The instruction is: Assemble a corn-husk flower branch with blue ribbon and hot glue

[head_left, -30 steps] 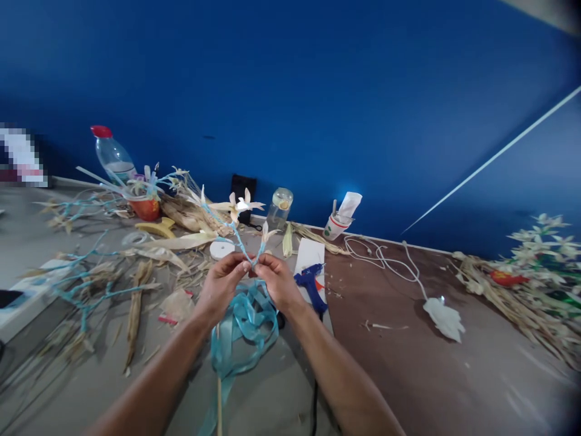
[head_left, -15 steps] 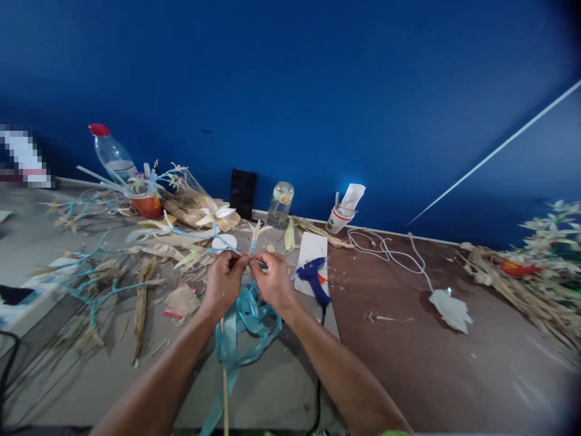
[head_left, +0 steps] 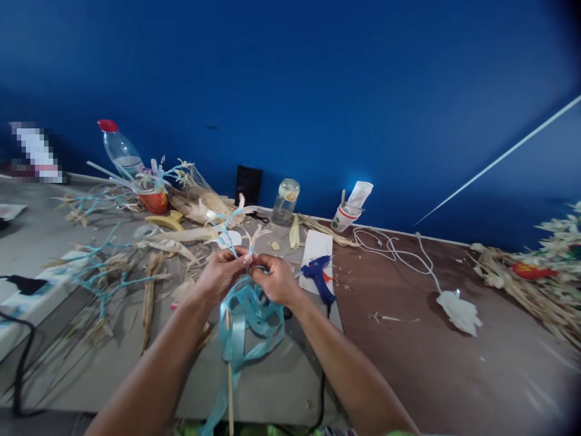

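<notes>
My left hand (head_left: 221, 274) is closed in a pinch on a blue-wrapped flower stem (head_left: 226, 231), whose pale dried-husk petals stand above the fingers. Close against it, my right hand (head_left: 278, 280) pinches at the base of the same branching stem, just under a smaller pale husk flower (head_left: 256, 235). The fingertips of both hands meet there and partly hide the join. Below them hangs a loose tangle of shiny light-blue ribbon (head_left: 236, 339), with one end trailing toward the table's front edge. A thin wooden stick (head_left: 230, 387) points down beside the ribbon.
A blue glue gun (head_left: 320, 275) lies on a white card (head_left: 315, 242) to the right. Blue-wrapped branches (head_left: 102, 290), dried husks (head_left: 149, 290) and a power strip (head_left: 49, 297) lie left. A glass jar (head_left: 285, 203), cup (head_left: 345, 217) and bottle (head_left: 120, 151) stand along the wall.
The blue-wrapped stem has turned between my fingers, so its large flower shows from a different side. My left fingers have closed further over the join. The whole view has shifted slightly.
</notes>
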### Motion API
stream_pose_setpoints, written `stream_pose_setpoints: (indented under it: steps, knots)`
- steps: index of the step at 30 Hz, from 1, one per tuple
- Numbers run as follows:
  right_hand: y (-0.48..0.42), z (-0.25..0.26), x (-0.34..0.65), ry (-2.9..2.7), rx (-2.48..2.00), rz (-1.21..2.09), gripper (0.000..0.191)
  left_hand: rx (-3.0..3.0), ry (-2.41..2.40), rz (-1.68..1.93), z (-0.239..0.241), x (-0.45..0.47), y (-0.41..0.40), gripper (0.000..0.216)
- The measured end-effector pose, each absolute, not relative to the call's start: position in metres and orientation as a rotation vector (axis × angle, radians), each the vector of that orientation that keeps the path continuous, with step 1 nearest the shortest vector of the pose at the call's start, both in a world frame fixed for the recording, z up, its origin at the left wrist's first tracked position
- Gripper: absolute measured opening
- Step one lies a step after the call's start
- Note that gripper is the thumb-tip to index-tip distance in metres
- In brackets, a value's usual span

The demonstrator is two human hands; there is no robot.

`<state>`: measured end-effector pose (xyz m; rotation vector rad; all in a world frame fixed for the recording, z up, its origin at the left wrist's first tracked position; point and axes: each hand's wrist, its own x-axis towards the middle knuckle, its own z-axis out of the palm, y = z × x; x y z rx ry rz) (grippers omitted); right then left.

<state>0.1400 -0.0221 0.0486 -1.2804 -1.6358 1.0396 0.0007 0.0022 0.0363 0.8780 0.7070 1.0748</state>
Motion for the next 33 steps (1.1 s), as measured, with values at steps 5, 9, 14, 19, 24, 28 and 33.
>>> stream_pose_setpoints:
  steps: [5, 9, 14, 19, 24, 28, 33]
  knots:
    - [-0.025, 0.052, 0.139, -1.553, -1.277, 1.078, 0.011, 0.895, 0.840, 1.170, 0.032, -0.003, 0.007, 0.017]
    - [-0.027, 0.052, 0.140, -1.525, -1.262, 1.131, 0.009, 0.984, 0.875, 1.164, 0.034, -0.005, 0.007, 0.019]
    - [-0.026, 0.049, 0.142, -1.493, -1.295, 1.149, 0.009, 1.035, 0.885, 1.176, 0.038, -0.002, 0.005, 0.021]
    - [-0.024, 0.048, 0.141, -1.529, -1.362, 1.049, 0.008, 1.175, 0.936, 1.215, 0.038, 0.005, 0.003, 0.020]
    - [-0.026, 0.044, 0.132, -1.713, -1.489, 0.556, 0.009, 1.269, 1.088, 1.288, 0.041, 0.017, -0.002, 0.020]
    - [-0.027, 0.043, 0.132, -1.722, -1.442, 0.516, 0.010, 1.053, 0.898, 1.206, 0.043, 0.017, -0.004, 0.029]
    - [-0.024, 0.049, 0.142, -1.549, -1.295, 0.971, 0.014, 0.881, 0.558, 1.017, 0.041, 0.009, -0.004, 0.038]
